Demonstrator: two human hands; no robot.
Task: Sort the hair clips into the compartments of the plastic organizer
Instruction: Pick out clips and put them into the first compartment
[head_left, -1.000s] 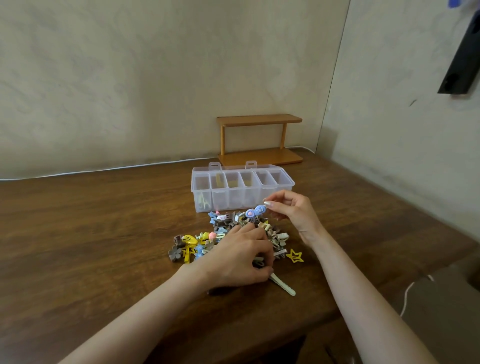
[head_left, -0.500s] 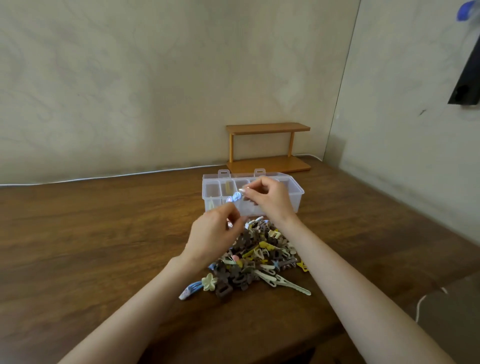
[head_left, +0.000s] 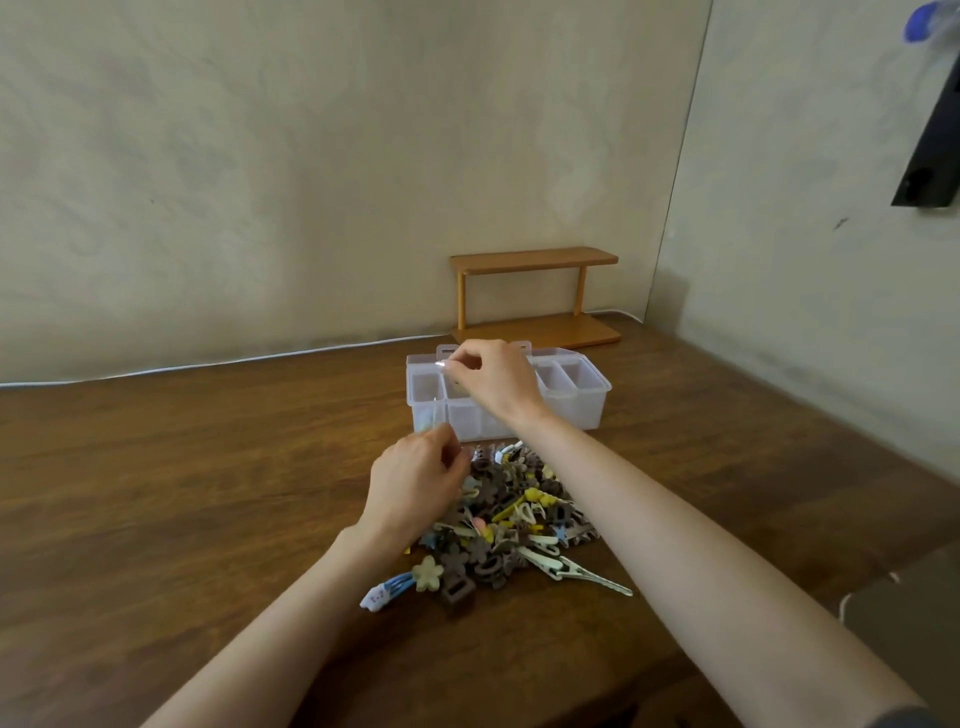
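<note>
Fingers (head_left: 451, 364) of the right hand (head_left: 493, 384): curled, tips pinched together above the left-hand compartments of the plastic organizer (head_left: 587, 410); whether a clip sat between them could not be told. Fingers of the left hand (head_left: 415, 483): curled inward just in front of the organizer's front wall, over the near edge of the heap; contents, if any, hidden. Hair clips (head_left: 514, 525): one dense heap on the counter (head_left: 208, 493) in front of the organizer, brown, yellow and cream pieces mixed, with a blue snap clip (head_left: 389, 590), a pale flower clip (head_left: 427, 573) and a long cream clip (head_left: 587, 574) on the side of the heap farthest from the organizer. Organizer contents: a faint yellowish item showed through the wall of the left-end compartment; the two right-end compartments looked bare. Progress, as judged: barely begun, a few pieces filed at most, nearly the whole heap left to sort. Wooden shelf (head_left: 535, 296): behind the organizer.
</note>
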